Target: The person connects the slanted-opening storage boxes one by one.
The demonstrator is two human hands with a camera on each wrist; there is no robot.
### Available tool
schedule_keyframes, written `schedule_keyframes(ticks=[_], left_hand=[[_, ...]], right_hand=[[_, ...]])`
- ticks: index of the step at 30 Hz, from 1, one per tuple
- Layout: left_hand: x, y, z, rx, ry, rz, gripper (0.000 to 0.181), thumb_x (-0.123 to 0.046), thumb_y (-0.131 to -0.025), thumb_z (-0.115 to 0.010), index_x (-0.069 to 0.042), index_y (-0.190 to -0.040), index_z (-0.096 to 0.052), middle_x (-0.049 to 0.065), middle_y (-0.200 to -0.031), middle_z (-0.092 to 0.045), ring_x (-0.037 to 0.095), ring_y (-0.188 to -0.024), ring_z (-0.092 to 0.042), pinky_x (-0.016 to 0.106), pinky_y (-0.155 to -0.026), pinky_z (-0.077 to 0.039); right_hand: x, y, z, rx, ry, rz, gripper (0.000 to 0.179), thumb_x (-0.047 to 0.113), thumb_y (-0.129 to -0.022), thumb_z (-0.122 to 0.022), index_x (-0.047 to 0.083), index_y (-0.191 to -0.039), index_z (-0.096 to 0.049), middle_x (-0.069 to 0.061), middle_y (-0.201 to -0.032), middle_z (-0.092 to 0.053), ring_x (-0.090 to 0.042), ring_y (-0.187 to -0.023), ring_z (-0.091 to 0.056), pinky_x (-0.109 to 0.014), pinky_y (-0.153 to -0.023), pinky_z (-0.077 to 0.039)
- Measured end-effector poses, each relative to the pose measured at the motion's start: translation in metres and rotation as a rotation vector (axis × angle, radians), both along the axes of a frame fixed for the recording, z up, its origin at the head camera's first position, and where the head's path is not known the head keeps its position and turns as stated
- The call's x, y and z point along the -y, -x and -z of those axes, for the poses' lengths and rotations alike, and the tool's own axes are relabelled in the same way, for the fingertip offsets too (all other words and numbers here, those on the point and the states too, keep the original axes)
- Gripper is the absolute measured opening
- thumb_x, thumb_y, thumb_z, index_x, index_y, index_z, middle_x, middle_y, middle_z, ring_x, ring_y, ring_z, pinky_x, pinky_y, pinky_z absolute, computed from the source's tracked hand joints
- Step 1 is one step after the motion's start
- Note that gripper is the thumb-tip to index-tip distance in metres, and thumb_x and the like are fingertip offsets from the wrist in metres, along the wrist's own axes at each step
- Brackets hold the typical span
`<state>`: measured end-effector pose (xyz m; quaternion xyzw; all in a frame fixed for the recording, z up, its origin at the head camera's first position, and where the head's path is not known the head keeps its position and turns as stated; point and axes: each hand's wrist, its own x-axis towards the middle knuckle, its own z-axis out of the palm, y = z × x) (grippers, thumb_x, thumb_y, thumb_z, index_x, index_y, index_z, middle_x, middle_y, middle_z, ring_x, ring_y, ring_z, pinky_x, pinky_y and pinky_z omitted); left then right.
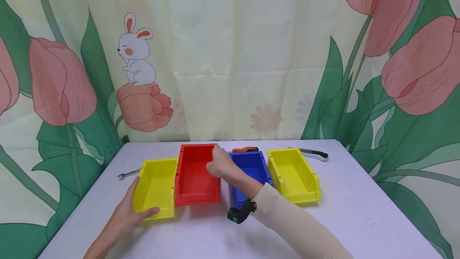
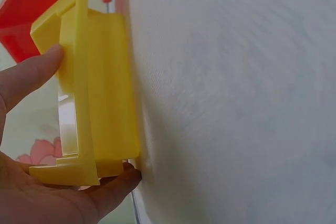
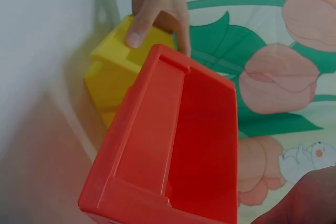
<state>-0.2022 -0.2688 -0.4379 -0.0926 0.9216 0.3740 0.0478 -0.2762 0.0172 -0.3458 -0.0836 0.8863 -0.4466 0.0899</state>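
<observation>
My left hand (image 1: 123,215) grips the left yellow bin (image 1: 155,189), thumb over its front and fingers along its outer left side. In the left wrist view, fingertips show low beside the bin's wall, close to the table. My right hand (image 1: 224,167) holds the red bin (image 1: 198,177) at its right wall, toward the back. The red bin is raised above the tabletop, with a shadow under its front. In the right wrist view, the red bin's open top shows no contents, and the yellow bin (image 3: 105,90) is behind it.
Beneath my right forearm stands a blue bin (image 1: 251,165), partly hidden. A second yellow bin (image 1: 296,177) sits to its right. Around the bins lie a wrench (image 1: 128,174), an orange-and-black screwdriver (image 1: 245,150) and a dark-handled tool (image 1: 314,154). A printed curtain (image 1: 233,103) hangs behind the table.
</observation>
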Motion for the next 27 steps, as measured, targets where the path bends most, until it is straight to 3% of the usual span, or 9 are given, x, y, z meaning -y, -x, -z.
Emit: schedule_keyframes(ticks=[5, 15, 27], left_hand=[[0.0, 0.0, 0.0, 0.005, 0.0, 0.007, 0.143, -0.053, -0.078, -0.09, -0.007, -0.169, 0.01, 0.031, -0.172, -0.014, 0.053, -0.142, -0.034, 0.07, -0.116, -0.043], [0.002, 0.002, -0.001, 0.013, 0.007, 0.02, 0.142, -0.053, -0.079, -0.089, -0.008, -0.169, 0.012, 0.031, -0.173, -0.011, 0.054, -0.145, -0.031, 0.071, -0.115, -0.044], [0.002, 0.002, -0.001, 0.028, -0.001, 0.014, 0.149, -0.06, -0.074, -0.09, -0.011, -0.169, 0.014, 0.031, -0.172, -0.012, 0.054, -0.143, -0.032, 0.071, -0.116, -0.043]], right_hand=[[0.004, -0.001, -0.005, 0.0, 0.02, 0.003, 0.065, -0.011, -0.091, -0.061, -0.005, -0.152, -0.039, -0.025, -0.146, -0.055, -0.038, -0.126, -0.057, -0.053, -0.097, -0.064], [0.008, -0.003, -0.013, 0.02, 0.042, 0.016, 0.059, -0.01, -0.095, -0.054, -0.007, -0.151, -0.038, -0.026, -0.147, -0.053, -0.036, -0.121, -0.056, -0.048, -0.093, -0.064], [0.008, -0.003, -0.007, 0.017, 0.025, 0.021, 0.068, -0.009, -0.093, -0.062, -0.004, -0.156, -0.036, -0.024, -0.15, -0.053, -0.038, -0.129, -0.057, -0.054, -0.101, -0.063]])
